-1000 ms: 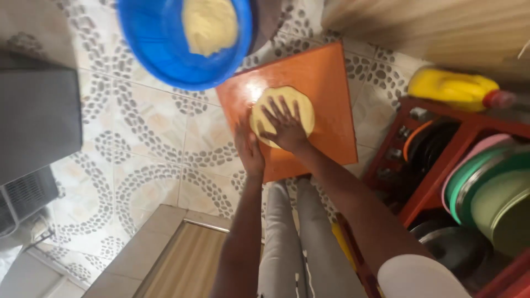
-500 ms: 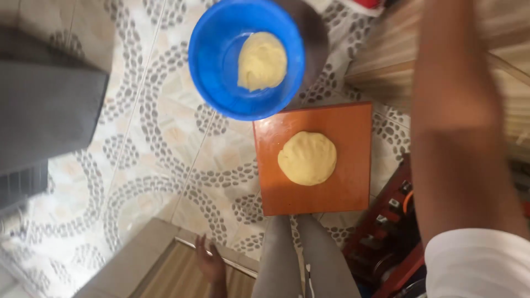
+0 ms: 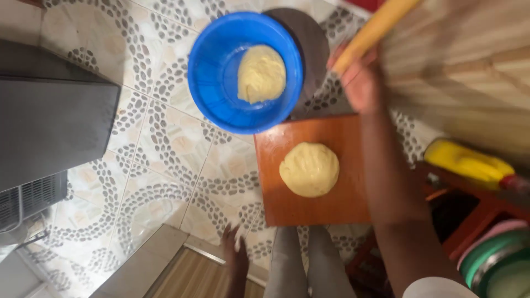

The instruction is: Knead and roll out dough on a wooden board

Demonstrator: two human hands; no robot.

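Orange wood fills the middle of the scene: a square cutting board (image 3: pixel 326 171) lies flat on the patterned tile floor (image 3: pixel 165 138), and on it rests a pale yellow, flattened round of dough (image 3: pixel 309 169), a little left of the board's centre. My right hand (image 3: pixel 361 83) is raised beyond the board's far right corner, fingers wrapped firmly around the lower end of a light wooden rolling pin (image 3: pixel 374 28), which slants up and away toward the top edge of the view, clear of the dough. My left hand (image 3: pixel 234 247) hangs low near my knees, holding nothing, its fingers loosely spread. Just beyond the board's far left corner sits a round blue plastic bowl (image 3: pixel 215 83) with a second lump of pale dough (image 3: pixel 261 74) inside.
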